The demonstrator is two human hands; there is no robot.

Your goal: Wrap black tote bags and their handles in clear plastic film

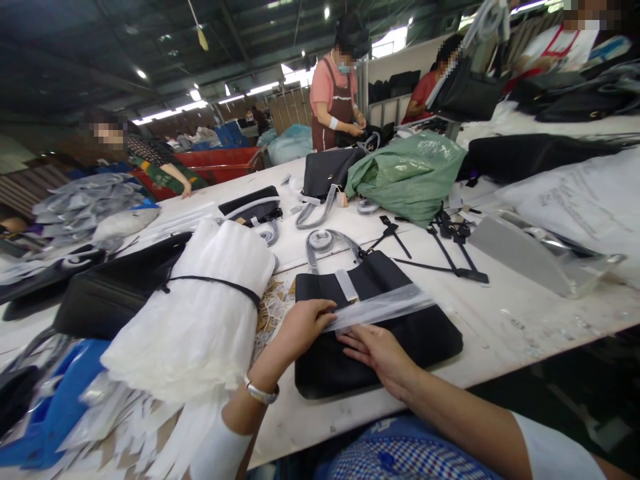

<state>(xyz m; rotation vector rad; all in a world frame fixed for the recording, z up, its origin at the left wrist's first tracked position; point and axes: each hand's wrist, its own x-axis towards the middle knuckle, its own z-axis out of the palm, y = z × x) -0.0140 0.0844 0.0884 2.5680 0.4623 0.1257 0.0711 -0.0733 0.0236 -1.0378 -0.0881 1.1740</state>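
Note:
A black handbag [425,340] lies flat on the white table in front of me. Across it stretches a translucent plastic strip [390,305], slanting up to the right. My left hand [305,327] pinches the strip's left end between thumb and fingers. Just below the strip, my right hand [375,350] rests on the bag with fingers stretched out, their tips by the strip's lower edge. A short pale wrapped tab [346,285] lies on the bag's upper part. Beyond its top edge loops a plastic-wrapped strap [313,257].
Left of the bag stands a tied bundle of white wrapping sheets [210,300]. Black straps [457,257] and a green plastic sack [410,173] lie beyond. A clear-grey plastic piece [525,253] is on the right. Across the table a co-worker [335,100] handles something dark.

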